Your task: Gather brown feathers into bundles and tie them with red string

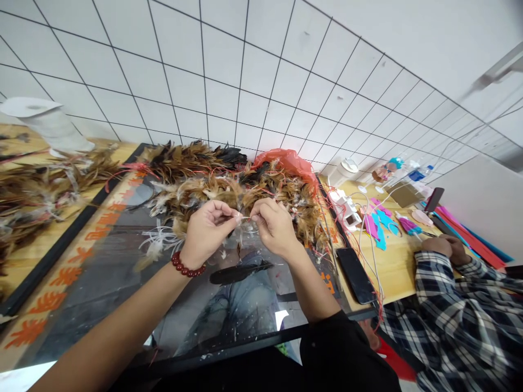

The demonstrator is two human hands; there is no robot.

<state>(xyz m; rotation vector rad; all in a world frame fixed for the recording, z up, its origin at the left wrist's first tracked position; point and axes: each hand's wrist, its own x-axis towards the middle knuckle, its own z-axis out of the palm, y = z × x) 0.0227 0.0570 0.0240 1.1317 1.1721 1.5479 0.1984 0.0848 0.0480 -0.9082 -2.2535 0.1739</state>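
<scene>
My left hand point(210, 226), with a dark red bead bracelet point(188, 267) at its wrist, pinches one end of a thin pale strand point(245, 218). The other end is pinched by my right hand point(274, 226), where a bit of red shows at the fingertips. Whether the strand is a quill or a thread is too small to tell. Just behind both hands lies a heap of brown feathers point(208, 188). A long black feather point(237, 272) rests on the glossy dark tabletop point(163, 294) below them. White thin strips point(161, 238) fan out left of my left wrist.
Behind are a red plastic bag point(286, 160) and a tiled wall. More feathers point(36, 196) and a white roll point(49, 122) are at left. To the right are a black phone point(355, 275), red cords, a power strip point(345, 209), colored cutouts point(382, 226) and a seated person in plaid point(437, 277).
</scene>
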